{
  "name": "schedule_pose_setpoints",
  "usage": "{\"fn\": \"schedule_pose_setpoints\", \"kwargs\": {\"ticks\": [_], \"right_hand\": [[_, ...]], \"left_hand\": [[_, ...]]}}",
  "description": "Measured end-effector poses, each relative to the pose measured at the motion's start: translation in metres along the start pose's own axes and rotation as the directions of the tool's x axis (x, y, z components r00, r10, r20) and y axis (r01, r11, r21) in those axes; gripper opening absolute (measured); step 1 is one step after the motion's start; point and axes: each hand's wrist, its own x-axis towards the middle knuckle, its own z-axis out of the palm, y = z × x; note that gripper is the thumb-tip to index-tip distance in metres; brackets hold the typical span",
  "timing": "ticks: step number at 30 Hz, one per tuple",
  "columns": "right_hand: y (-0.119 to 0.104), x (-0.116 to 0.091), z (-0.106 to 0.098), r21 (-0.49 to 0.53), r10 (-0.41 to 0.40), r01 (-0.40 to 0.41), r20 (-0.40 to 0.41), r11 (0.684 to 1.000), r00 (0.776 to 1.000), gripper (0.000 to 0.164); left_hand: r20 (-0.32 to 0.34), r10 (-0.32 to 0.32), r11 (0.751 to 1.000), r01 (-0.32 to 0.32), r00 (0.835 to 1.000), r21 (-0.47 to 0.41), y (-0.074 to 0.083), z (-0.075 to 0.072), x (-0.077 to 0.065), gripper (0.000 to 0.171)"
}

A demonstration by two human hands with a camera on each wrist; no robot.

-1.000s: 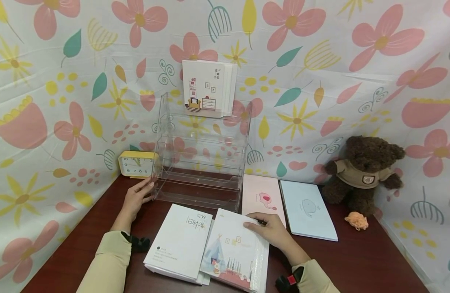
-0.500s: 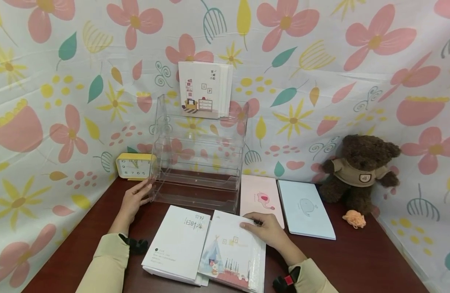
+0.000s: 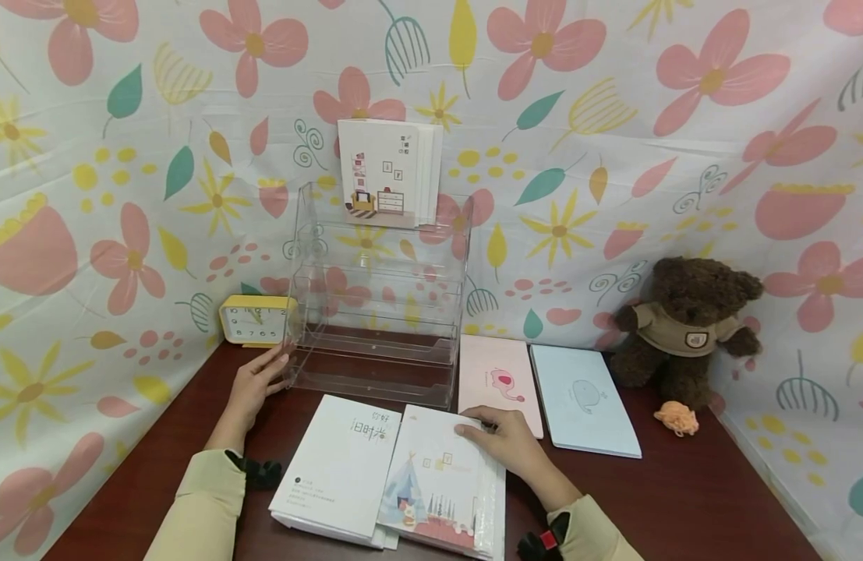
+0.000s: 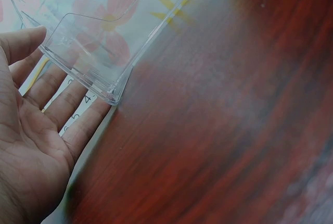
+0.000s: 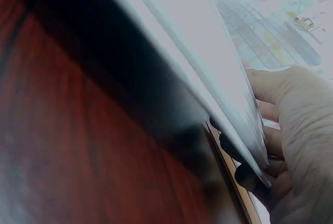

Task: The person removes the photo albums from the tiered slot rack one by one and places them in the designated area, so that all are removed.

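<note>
My right hand (image 3: pixel 504 440) grips the upper right edge of a few thin white notebooks (image 3: pixel 431 475), the top one printed with a blue tent. In the right wrist view its thumb lies over the stacked covers (image 5: pixel 213 62) and its fingers curl beneath. To the left, white notebooks (image 3: pixel 340 467) with Chinese lettering lie stacked on the table, their right side overlapped by the tent one. My left hand (image 3: pixel 256 389) touches the left side of a clear tiered display rack (image 3: pixel 375 386). In the left wrist view its straight fingers (image 4: pixel 86 122) lie behind the panel, thumb at the edge.
White notebooks (image 3: pixel 378 171) stand in the rack's top tier. A yellow clock (image 3: pixel 258 321) sits beside it on the left. Right of the rack lie a pink notebook (image 3: pixel 497 374) and a light blue one (image 3: pixel 585 401), then a teddy bear (image 3: pixel 687 327) and an orange scrunchie (image 3: pixel 677 418).
The head view has turned slightly, shifting everything a little left in it. Both hands, the notebooks and the rack keep their places relative to each other.
</note>
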Motion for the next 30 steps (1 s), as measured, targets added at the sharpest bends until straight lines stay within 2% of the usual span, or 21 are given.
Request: {"fn": "schedule_pose_setpoints", "kwargs": {"ticks": [12,22,30], "right_hand": [[-0.0060,-0.0010,0.0023,0.006,0.026,-0.026,-0.005,1.000,1.000,0.024],[-0.0059,-0.0017,0.0022,-0.023,0.023,-0.023,-0.009,0.999,1.000,0.028],[-0.0041,-0.0021,0.0036,-0.056,-0.022,0.022,0.012,0.998,1.000,0.024]], "left_hand": [[0.001,-0.003,1.000,0.003,1.000,0.002,-0.0004,-0.0008,-0.0008,0.065],[0.005,-0.012,1.000,0.012,1.000,-0.001,-0.0017,-0.0013,-0.0001,0.065],[0.007,-0.020,1.000,0.020,1.000,-0.009,0.0000,-0.0010,-0.0005,0.063]]}}
